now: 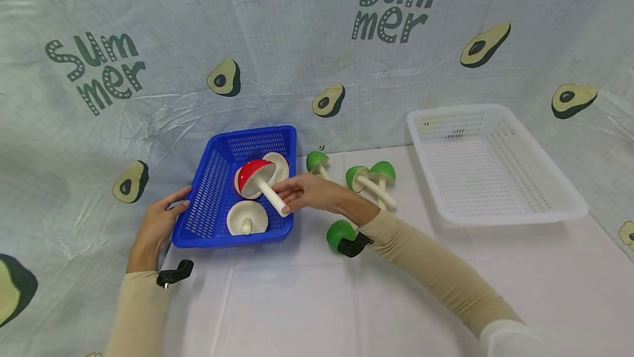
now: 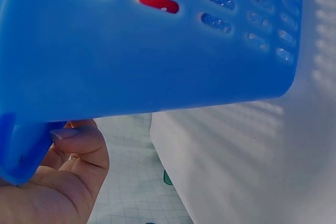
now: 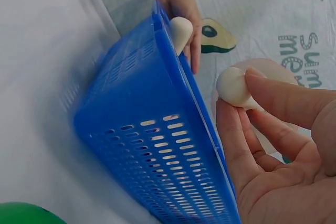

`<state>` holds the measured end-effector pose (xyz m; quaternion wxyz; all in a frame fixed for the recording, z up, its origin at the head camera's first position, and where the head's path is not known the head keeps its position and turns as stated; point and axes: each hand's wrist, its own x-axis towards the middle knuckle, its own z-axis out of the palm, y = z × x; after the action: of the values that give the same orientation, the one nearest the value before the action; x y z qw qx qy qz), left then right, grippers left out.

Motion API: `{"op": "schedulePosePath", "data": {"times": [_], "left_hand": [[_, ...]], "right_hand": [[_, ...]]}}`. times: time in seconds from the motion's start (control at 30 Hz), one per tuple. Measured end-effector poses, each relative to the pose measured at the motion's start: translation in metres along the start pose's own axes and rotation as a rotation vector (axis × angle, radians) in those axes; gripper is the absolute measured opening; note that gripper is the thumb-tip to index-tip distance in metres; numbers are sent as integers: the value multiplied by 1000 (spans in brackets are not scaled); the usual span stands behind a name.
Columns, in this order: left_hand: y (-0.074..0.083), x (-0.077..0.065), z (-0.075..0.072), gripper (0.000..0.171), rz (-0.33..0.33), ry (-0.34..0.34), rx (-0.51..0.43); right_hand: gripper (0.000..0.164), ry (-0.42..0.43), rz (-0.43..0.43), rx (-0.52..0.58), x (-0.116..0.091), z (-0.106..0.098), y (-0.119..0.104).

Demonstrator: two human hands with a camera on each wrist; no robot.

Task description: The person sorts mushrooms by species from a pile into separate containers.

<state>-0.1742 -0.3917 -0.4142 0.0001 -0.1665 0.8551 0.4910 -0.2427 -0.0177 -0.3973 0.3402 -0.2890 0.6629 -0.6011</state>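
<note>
My right hand [image 1: 312,192] pinches the white stem of a red-capped toy mushroom [image 1: 255,175] between thumb and fingers. It holds the mushroom tilted over the blue basket [image 1: 205,203], cap toward the basket's middle. In the right wrist view, the stem's rounded end [image 3: 233,86] sits between the fingertips. My left hand [image 1: 157,225] grips the basket's left rim; its thumb [image 2: 79,140] shows below the rim in the left wrist view. Inside the basket, a mushroom [image 1: 238,218] lies with its pale underside up. Others behind it are partly hidden by the held one.
Several green-capped mushrooms lie on the white table right of the basket, one green cap [image 1: 339,232] near the right wrist. A white basket [image 1: 510,219] stands farther right. An avocado-print sheet [image 1: 277,49] hangs behind the table.
</note>
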Motion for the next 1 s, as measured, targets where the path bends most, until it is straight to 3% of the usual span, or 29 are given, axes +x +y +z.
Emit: {"op": "schedulePosePath", "data": {"times": [0.37, 0.63, 0.87, 1.0], "left_hand": [[0, -2, 1, 50, -8, 7, 0], [1, -2, 2, 50, -16, 5, -14], [2, -2, 2, 50, -29, 0, -4], [2, -1, 1, 50, -15, 0, -10]], "right_hand": [[53, 24, -36, -133, 6, 13, 1], [53, 57, -80, -140, 10, 21, 1], [51, 103, -120, -391, 8, 25, 2], [47, 136, -125, -407, 3, 23, 0]]}}
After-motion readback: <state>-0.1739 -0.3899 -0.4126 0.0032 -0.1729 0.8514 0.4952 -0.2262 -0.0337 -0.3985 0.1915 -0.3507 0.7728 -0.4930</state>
